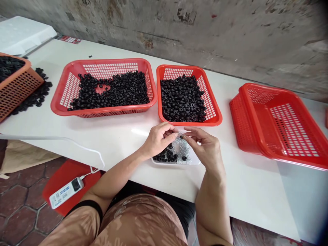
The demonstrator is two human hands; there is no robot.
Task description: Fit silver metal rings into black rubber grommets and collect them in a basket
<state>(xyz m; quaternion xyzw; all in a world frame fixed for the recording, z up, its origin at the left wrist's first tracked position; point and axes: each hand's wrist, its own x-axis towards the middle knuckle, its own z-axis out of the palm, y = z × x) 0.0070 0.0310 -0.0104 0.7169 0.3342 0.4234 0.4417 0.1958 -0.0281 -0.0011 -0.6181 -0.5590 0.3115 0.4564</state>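
Observation:
My left hand (162, 138) and my right hand (203, 145) meet fingertip to fingertip over a small white tray (176, 163). Thumb and fingers of the left hand are pinched together; what they hold is too small to make out. At the right fingertips, which are also pinched, a small black ring-like part (181, 136) shows. Below the hands, black ring-like parts (166, 156) lie on the tray's left side. Many tiny silvery metal pieces (183, 150) cover its middle and right, with a single black part (184, 158) among them.
Two red baskets (102, 111) (191, 124) of black parts stand behind the tray. Stacked red baskets (258, 136) are at right. An orange basket (23, 85) stands at left beside loose black pieces (38, 92). A white cable (77, 140) runs to a power bank (66, 192) on a red stool (55, 176).

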